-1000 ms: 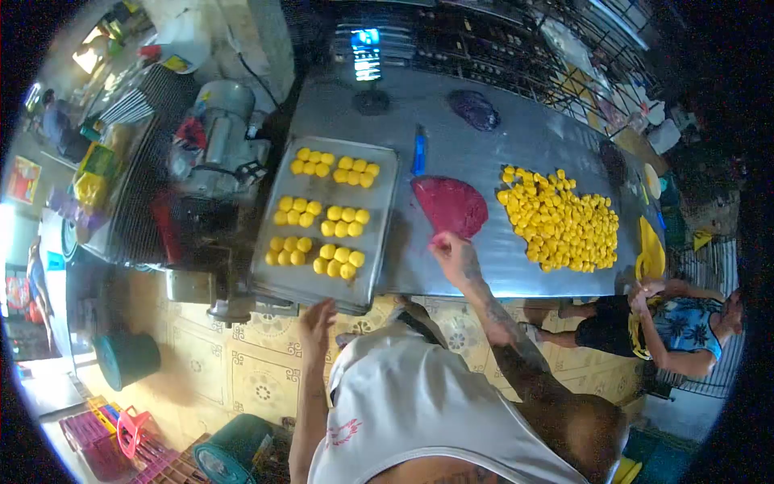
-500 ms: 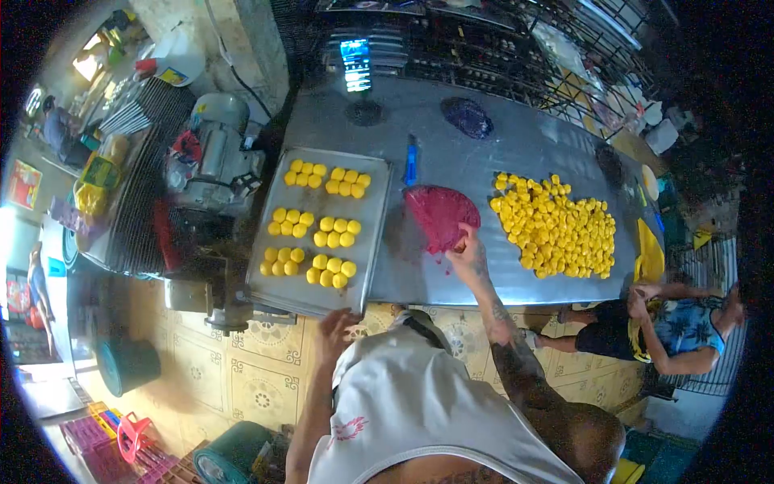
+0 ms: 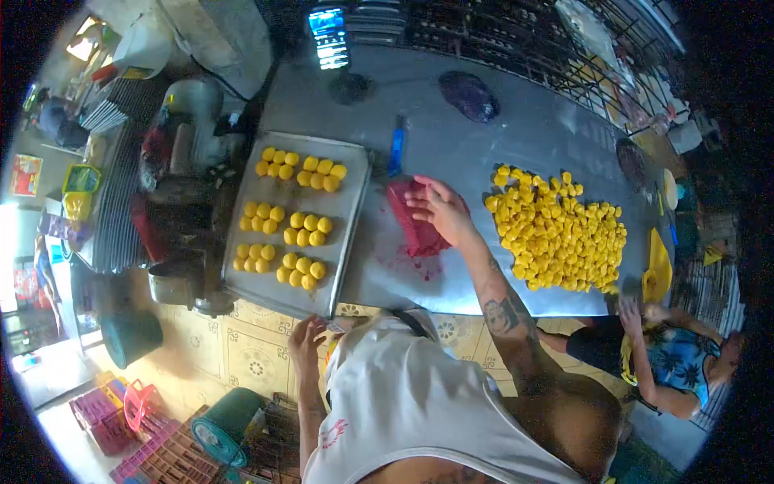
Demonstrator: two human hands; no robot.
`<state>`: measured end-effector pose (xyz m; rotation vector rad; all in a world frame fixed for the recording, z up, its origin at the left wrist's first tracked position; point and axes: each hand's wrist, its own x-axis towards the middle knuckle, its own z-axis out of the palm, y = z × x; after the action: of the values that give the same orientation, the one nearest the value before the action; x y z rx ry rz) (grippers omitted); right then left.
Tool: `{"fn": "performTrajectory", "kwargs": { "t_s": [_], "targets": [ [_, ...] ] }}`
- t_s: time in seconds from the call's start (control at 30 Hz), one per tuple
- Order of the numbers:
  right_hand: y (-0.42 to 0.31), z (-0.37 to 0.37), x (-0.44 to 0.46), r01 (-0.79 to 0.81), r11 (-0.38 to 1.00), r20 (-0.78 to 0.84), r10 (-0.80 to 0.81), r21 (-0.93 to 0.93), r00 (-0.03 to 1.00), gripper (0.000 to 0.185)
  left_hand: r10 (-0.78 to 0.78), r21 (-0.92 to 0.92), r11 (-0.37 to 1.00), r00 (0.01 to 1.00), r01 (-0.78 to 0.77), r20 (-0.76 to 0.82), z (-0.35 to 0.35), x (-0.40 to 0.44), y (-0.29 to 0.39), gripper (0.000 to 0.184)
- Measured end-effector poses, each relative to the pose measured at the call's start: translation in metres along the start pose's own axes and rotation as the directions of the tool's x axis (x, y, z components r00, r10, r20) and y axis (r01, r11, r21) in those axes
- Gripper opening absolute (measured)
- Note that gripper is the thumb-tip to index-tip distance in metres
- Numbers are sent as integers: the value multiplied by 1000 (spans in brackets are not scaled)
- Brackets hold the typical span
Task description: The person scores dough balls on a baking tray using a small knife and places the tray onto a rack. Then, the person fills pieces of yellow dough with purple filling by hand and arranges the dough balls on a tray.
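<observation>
We have our right hand (image 3: pixel 442 211) palm down over the red dough (image 3: pixel 405 219), its fingers spread and not closed around anything; whether the fingertips press on the surface or sit just above it, we cannot tell. Our left hand (image 3: pixel 306 343) is loosely curled just beside the near corner of the metal tray (image 3: pixel 339 242), and we cannot tell whether it touches the rim or has hold of something small.

The dough lies on the bench (image 3: pixel 476 145), partly hidden under the right hand, with red crumbs (image 3: pixel 429 275) scattered on the near side of it. The blue tool (image 3: pixel 396 149) lies just beyond the right hand's fingertips, to their left. The heap of yellow pieces (image 3: pixel 556 230) is to that hand's right, and the yellow balls (image 3: pixel 303 230) sit in groups on the tray, ahead of the left hand.

We judge the dough to be soft, dense and perhaps a bit crumbly, given those bits around it. It should dent under a fingertip and could tear if pinched thin. A broad hold, with fingers over the top and thumb against the near edge, would likely keep it whole best.
</observation>
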<state>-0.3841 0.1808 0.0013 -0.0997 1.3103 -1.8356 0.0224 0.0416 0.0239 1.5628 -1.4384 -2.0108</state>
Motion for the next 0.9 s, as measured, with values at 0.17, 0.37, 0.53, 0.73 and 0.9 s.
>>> {"fn": "performTrajectory", "kwargs": {
  "t_s": [0.17,0.37,0.53,0.73,0.9],
  "targets": [
    [-3,3,0,317,452,119,-413,-834,903,86,6,-4,1000,1000,-6,12,3,-9,-3,30],
    [29,-13,-16,-203,106,-228,-380,-973,896,127,-19,-8,1000,1000,19,-20,-17,2,-11,31],
    [44,-36,-28,-378,261,-455,-391,-888,800,126,10,-47,999,999,-7,48,-53,3,-20,31],
    [38,-53,-57,-340,192,-384,-605,-921,698,96,12,-43,999,999,-10,46,-102,9,-34,30],
    [47,-19,-33,54,158,-68,-672,-986,738,60,77,-25,997,992,-75,101,-107,26,-40,41]
  ]
}}
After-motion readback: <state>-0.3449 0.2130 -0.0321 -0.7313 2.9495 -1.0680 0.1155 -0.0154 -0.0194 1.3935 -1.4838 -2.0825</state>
